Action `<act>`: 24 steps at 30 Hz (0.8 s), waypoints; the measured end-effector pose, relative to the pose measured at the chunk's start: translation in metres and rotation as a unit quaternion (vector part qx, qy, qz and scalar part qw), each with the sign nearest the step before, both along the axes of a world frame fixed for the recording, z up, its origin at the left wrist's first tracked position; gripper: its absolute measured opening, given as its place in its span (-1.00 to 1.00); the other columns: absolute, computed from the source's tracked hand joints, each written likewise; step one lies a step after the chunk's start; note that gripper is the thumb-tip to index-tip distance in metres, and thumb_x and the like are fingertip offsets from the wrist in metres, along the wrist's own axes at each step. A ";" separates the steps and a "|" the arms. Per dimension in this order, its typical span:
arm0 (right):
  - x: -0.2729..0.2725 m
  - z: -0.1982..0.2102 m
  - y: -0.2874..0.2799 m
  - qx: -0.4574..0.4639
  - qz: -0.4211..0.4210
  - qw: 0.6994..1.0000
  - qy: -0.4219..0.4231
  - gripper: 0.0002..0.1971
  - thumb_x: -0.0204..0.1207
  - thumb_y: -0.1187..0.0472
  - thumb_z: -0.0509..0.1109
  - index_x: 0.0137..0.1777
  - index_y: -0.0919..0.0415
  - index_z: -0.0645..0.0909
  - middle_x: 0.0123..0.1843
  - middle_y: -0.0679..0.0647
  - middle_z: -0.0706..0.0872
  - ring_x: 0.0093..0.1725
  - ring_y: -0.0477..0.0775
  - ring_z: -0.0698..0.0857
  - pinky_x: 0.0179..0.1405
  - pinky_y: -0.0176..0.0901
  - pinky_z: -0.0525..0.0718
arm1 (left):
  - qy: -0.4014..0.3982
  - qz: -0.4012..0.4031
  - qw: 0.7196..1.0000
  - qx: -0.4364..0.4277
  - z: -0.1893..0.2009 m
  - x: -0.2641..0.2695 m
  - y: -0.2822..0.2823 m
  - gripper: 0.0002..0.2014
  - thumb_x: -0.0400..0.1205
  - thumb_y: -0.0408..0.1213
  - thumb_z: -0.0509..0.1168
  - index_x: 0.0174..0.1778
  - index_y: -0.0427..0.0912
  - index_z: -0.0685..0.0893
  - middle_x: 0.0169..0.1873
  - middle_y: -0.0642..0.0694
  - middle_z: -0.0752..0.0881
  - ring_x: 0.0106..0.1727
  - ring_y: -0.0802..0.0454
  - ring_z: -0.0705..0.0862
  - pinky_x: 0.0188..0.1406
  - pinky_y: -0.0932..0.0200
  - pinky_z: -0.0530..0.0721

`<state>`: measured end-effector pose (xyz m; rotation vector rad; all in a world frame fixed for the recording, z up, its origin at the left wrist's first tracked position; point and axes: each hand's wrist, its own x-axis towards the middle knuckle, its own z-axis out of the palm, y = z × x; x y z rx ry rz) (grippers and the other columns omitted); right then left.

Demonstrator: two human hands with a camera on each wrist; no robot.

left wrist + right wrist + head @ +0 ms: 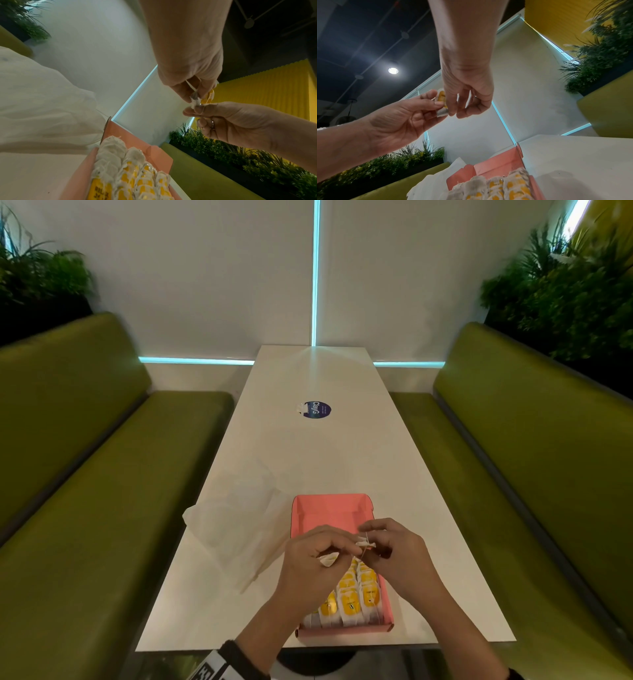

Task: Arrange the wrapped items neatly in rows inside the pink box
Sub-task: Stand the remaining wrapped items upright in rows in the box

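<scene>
The pink box [329, 501] lies open near the front edge of the white table [325, 457]. Its near half holds rows of white wrapped items with yellow labels [349, 594]; its far half is bare. Both hands hover above the middle of the box. My left hand [337, 553] and my right hand [368, 546] both pinch one small white wrapped item [442, 112] with a yellow tag [208, 97] and a thin string. The left wrist view shows the rows [130, 175] inside the box [120, 132] below the hands. The right wrist view shows the same rows [496, 186].
A crumpled white bag [236, 525] lies on the table just left of the box. A round dark sticker [317, 409] sits further up the table. Green benches [85, 474] [531, 474] run along both sides, with plants behind them.
</scene>
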<state>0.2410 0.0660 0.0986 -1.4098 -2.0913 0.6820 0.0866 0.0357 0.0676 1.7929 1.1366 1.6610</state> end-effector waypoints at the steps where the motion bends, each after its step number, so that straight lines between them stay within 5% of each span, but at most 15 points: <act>1: 0.001 -0.001 0.000 -0.010 0.007 1.000 0.012 -0.79 0.42 0.30 0.50 0.05 0.14 0.79 0.05 -0.26 0.59 0.01 -0.22 0.60 -0.05 -0.67 0.46 | -0.007 -0.006 1.000 -0.016 0.000 0.000 0.000 -0.69 0.41 -0.58 0.43 -0.21 -0.02 0.78 -0.19 0.24 0.77 -0.15 0.19 0.77 -0.12 0.38 0.69; 10: 0.007 0.006 0.000 -0.173 0.035 0.957 0.230 -0.80 0.32 0.37 0.58 -0.09 0.12 0.80 0.07 -0.08 0.73 -0.09 -0.05 0.75 -0.10 -0.29 0.72 | -0.066 -0.035 0.994 -0.084 0.013 -0.003 0.000 -0.73 0.42 -0.32 0.44 -0.19 0.23 0.81 -0.18 0.19 0.78 -0.10 0.13 0.76 -0.12 0.23 0.74; 16: 0.008 0.004 0.001 -0.171 0.032 0.953 0.249 -0.80 0.25 0.39 0.61 -0.14 0.23 0.74 -0.03 0.01 0.73 -0.22 -0.05 0.67 -0.20 -0.29 0.68 | -0.092 -0.040 0.987 -0.125 0.013 0.001 -0.004 -0.63 0.47 -0.55 0.44 -0.10 0.10 0.82 -0.10 0.08 0.79 -0.01 0.07 0.76 -0.01 0.17 0.74; 20: 0.004 0.001 -0.002 -0.190 0.034 0.954 0.231 -0.76 0.31 0.28 0.59 -0.03 0.10 0.70 -0.09 0.09 0.75 -0.14 0.09 0.72 -0.12 -0.16 0.72 | -0.147 -0.038 0.974 -0.166 0.013 0.003 -0.003 -0.64 0.48 -0.51 0.44 -0.08 0.12 0.82 -0.06 0.06 0.78 0.04 0.01 0.75 0.07 0.01 0.74; 24: 0.003 -0.002 -0.003 -0.166 0.017 0.968 0.190 -0.85 0.39 0.12 0.54 -0.07 0.08 0.72 -0.10 0.00 0.75 -0.11 0.05 0.74 -0.06 -0.11 0.72 | -0.164 -0.044 0.971 -0.167 0.015 0.005 -0.005 -0.60 0.51 -0.53 0.39 -0.06 0.16 0.81 -0.03 0.08 0.78 0.04 0.07 0.74 0.01 0.18 0.72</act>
